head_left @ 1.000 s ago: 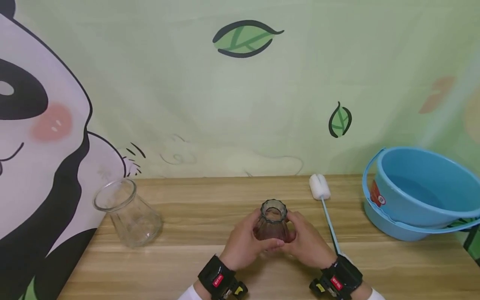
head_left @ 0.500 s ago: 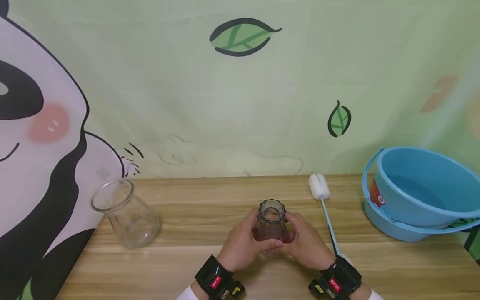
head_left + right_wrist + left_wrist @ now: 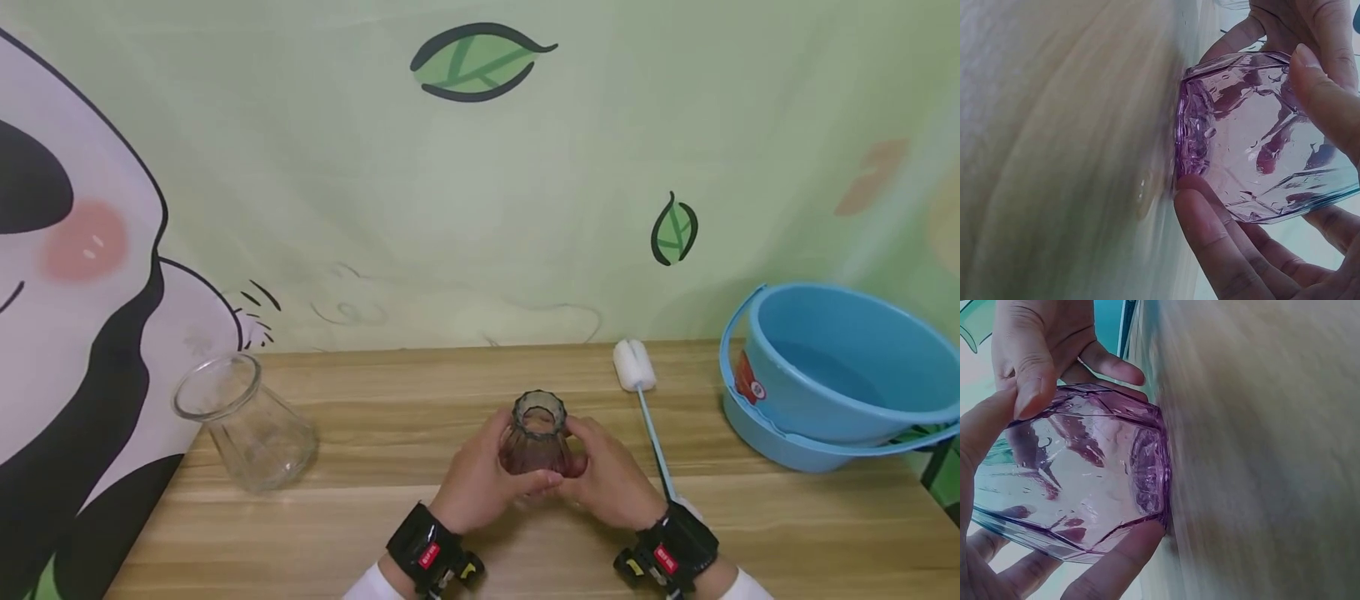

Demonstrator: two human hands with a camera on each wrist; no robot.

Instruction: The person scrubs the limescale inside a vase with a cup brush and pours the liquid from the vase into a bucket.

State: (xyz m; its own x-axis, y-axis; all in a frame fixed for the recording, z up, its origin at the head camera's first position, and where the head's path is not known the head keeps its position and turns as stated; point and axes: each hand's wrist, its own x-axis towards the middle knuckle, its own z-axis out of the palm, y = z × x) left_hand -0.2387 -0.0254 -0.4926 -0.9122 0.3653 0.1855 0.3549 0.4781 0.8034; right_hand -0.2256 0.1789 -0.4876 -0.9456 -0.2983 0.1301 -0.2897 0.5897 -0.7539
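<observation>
A small faceted glass vase (image 3: 536,446), smoky at the scalloped neck and purple toward its base (image 3: 1147,469), stands upright at the middle of the table, mouth up. My left hand (image 3: 480,471) holds it from the left, thumb across the front and fingers around the side. From the right, my right hand (image 3: 611,475) grips the same vase, its thumb near the left thumb. In the right wrist view, the fingertips (image 3: 1200,215) of the right hand lie at the vase's base, close over the tabletop. Water drops or marks show on the glass.
A larger clear glass vase (image 3: 258,442) leans in view at the left. A sponge bottle brush (image 3: 634,365) with a blue handle lies right of the hands, its lower end behind the right wrist. Blue buckets (image 3: 817,425), one in another, stand at the right. A printed cloth (image 3: 337,167) hangs behind.
The head view has shifted slightly, so everything appears a little higher and further left. Both hands keep the same hold on the vase.
</observation>
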